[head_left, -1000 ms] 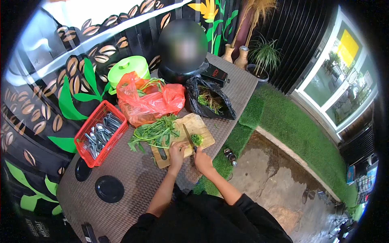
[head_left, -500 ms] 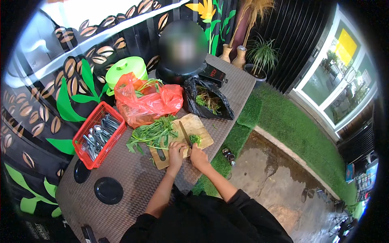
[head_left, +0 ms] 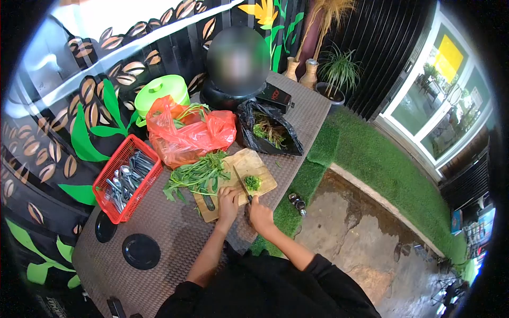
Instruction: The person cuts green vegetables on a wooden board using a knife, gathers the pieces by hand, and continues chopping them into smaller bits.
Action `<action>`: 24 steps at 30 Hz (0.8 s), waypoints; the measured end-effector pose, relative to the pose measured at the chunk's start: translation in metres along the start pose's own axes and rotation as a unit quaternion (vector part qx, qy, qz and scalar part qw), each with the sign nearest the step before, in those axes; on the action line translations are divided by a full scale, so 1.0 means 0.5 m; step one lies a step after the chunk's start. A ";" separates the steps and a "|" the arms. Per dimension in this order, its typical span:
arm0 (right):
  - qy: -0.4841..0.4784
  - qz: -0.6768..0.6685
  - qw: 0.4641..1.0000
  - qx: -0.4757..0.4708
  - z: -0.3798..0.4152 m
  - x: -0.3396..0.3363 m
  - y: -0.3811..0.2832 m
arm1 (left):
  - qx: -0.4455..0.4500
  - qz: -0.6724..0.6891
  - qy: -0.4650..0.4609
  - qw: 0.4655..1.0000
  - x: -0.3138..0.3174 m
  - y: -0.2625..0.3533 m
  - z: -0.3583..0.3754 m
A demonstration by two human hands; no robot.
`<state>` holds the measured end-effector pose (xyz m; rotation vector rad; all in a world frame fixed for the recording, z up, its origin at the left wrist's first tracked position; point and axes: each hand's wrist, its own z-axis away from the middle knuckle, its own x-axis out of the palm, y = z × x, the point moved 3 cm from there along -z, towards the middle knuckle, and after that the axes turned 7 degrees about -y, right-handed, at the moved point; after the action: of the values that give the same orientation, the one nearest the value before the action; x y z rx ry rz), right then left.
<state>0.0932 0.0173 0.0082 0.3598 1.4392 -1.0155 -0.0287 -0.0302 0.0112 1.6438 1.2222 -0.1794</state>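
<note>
My right hand (head_left: pixel 261 214) is wrapped around the handle of a knife (head_left: pixel 241 180), its blade pointing away from me over a wooden cutting board (head_left: pixel 247 158). To the right of the blade lies a small pile of chopped greens (head_left: pixel 253 183). My left hand (head_left: pixel 228 202) presses down on the board with curled fingers, at the stem end of a leafy green bunch (head_left: pixel 197 175). The stems under those fingers are mostly hidden. Leaves of the bunch spread off the board's left side onto the woven-pattern table (head_left: pixel 183 225).
Left of the greens stands a red basket (head_left: pixel 127 179) of spoons and forks. Behind the board are a red plastic bag (head_left: pixel 191 135), a black plastic bag (head_left: pixel 270 127) with greens, and a green lidded container (head_left: pixel 161 95). Black plates (head_left: pixel 141 251) lie at front left.
My right hand has drawn the knife slightly back toward me, and more of the chopped pile shows. My left hand stays on the stems. The whole view has shifted a little.
</note>
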 end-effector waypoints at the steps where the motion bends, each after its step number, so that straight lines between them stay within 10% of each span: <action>1: -0.012 0.002 1.000 0.004 0.007 0.000 0.006 | 0.001 0.000 -0.001 1.000 0.000 -0.003 0.000; 24: -0.011 -0.028 0.999 0.028 -0.006 -0.019 -0.020 | -0.047 0.041 0.009 0.998 0.015 -0.006 -0.017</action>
<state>0.0858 0.0173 0.0201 0.3498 1.4107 -1.1045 -0.0307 -0.0190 0.0083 1.6127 1.1575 -0.0560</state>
